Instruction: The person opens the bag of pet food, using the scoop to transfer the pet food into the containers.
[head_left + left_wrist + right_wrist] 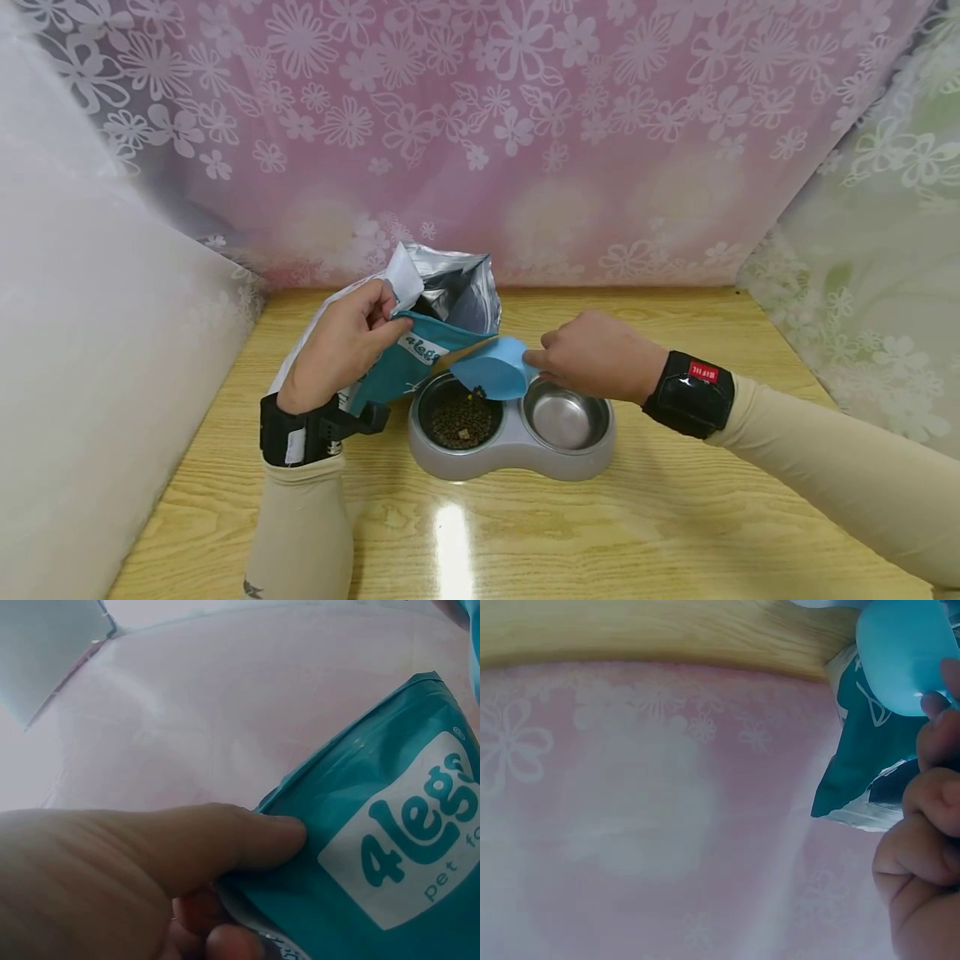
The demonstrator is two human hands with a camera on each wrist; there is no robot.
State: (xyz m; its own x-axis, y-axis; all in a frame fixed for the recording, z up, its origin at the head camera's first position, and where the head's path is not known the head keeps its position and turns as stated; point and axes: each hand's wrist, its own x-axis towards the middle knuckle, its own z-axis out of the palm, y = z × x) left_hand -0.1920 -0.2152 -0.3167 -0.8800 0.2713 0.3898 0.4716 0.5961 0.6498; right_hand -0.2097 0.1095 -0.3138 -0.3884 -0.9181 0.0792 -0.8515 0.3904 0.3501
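two hands are at work over one table [675, 517], with one bag, one scoop and one double feeder between them. the left hand [337, 350] is closed on the rim of the teal and white bag [386, 379]: its thumb lies on the teal front and its other fingers curl behind the edge, beside one white folded flap [405, 279]. the bag leans with its single mouth spread, showing a silver lining [480, 296]; one white label [420, 348] on the front reads "4legs".

the right hand [600, 358] has its fingers curled on the one light blue scoop [498, 367], whose handle is mostly hidden. the scoop is tipped above the left of two metal bowls, just beside the bag's front; whether it touches the bag i cannot tell. a few dark pieces [477, 392] show at its lip, too small to count surely.

the two bowls sit side by side in one grey base [510, 454]. the left bowl [429, 408] holds brown kibble [457, 425], too many pieces to count, with one paler piece among them; the right bowl [566, 417] shows bare metal.

two black wrist straps are worn, one per arm, over two beige sleeves; the right strap [690, 396] bears one red tag. one pink flowered cloth [450, 150] hangs behind the table.
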